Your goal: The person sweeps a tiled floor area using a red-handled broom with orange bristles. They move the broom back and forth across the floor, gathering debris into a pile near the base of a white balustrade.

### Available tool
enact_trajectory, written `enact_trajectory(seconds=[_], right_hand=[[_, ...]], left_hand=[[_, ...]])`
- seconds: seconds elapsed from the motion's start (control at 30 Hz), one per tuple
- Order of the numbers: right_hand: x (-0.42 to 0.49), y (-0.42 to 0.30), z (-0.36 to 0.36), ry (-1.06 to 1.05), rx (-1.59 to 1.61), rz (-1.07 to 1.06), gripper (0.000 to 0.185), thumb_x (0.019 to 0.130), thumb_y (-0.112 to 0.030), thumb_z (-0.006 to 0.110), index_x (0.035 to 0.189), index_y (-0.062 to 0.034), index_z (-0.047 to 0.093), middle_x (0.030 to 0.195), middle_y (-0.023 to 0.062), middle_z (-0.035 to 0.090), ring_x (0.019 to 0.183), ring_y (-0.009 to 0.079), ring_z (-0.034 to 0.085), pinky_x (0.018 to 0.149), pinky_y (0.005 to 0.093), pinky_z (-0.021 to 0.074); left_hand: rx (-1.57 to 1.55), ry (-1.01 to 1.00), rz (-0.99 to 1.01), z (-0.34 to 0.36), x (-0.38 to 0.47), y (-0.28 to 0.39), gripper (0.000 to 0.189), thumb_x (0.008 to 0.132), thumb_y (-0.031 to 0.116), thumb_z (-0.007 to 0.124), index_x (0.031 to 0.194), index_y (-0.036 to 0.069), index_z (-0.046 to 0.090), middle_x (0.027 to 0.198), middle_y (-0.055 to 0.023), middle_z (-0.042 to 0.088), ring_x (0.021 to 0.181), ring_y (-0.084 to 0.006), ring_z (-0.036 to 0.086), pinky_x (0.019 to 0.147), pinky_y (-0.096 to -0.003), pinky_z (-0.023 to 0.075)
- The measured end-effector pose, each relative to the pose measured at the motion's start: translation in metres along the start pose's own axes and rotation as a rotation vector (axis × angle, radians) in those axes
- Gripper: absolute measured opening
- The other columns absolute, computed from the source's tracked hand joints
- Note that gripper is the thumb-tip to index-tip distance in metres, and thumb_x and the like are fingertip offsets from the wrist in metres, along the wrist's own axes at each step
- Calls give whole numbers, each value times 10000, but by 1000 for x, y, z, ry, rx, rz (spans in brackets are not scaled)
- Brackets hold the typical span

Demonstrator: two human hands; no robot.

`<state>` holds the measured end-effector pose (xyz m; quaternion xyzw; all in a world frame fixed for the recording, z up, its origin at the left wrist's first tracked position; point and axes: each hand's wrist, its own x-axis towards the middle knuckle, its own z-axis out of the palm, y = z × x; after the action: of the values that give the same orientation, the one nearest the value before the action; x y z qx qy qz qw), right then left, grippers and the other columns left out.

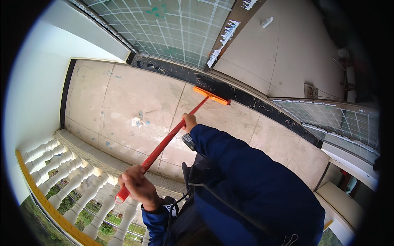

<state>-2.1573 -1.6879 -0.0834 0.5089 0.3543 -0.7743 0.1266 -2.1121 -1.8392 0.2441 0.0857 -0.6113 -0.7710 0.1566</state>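
A red pole (163, 146) slants across the view, with an orange head (211, 95), like that of a broom or squeegee, at its far end. My left hand (135, 184) grips the pole close to its lower end, which has a hanging loop. Farther up, my right hand (189, 122) is closed around the shaft. The orange head lies at the border between the beige tiled floor (135, 92) and a dark, dirty stone strip (240, 92). Pale, thread-like bits of debris are scattered over the strip.
White balusters (89, 195) with a yellow rail (55, 215) stand at the lower left. Glass door panels (172, 27) with whitish tape-like lines border the strip. Through the doorway, a white bottle (266, 22) and a dustpan-like object (311, 91) are on the floor. A white wall (37, 92) rises at the left.
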Motion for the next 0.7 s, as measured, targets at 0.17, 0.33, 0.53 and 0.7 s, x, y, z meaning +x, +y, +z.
enact_trajectory(seconds=[0.17, 0.33, 0.53, 0.7], right_hand=[[8, 11, 147, -240, -59, 171, 152, 666, -112, 552, 569, -40, 459, 520, 94, 451, 395, 201, 414, 322, 337, 276], [-1, 28, 193, -266, -105, 168, 128, 692, -93, 539, 620, -7, 477, 528, 105, 457, 354, 193, 399, 294, 327, 269], [-11, 16, 61, 111, -91, 120, 184, 731, -116, 528, 620, 27, 493, 522, 133, 490, 348, 216, 434, 292, 342, 307], [25, -5, -108, 551, -8, 69, 144, 721, -107, 517, 617, -14, 484, 494, 113, 457, 337, 215, 407, 302, 333, 305]], left_hand=[[219, 78, 206, -14, 25, 18, 288, 929, 197, 407, 685, 112, 279, 551, -4, 300, 554, -140, 348, 618, -335, 359], [327, 276, 215, -42, 59, 36, 328, 956, 190, 348, 648, 101, 278, 536, 13, 237, 534, -114, 274, 605, -293, 334], [41, 2, -158, -66, 77, -2, 310, 958, 213, 381, 667, 123, 327, 552, 17, 266, 543, -106, 309, 644, -303, 365], [23, -222, -534, -34, 53, -117, 266, 960, 230, 397, 781, 55, 487, 657, -64, 492, 746, -191, 529, 930, -423, 398]])
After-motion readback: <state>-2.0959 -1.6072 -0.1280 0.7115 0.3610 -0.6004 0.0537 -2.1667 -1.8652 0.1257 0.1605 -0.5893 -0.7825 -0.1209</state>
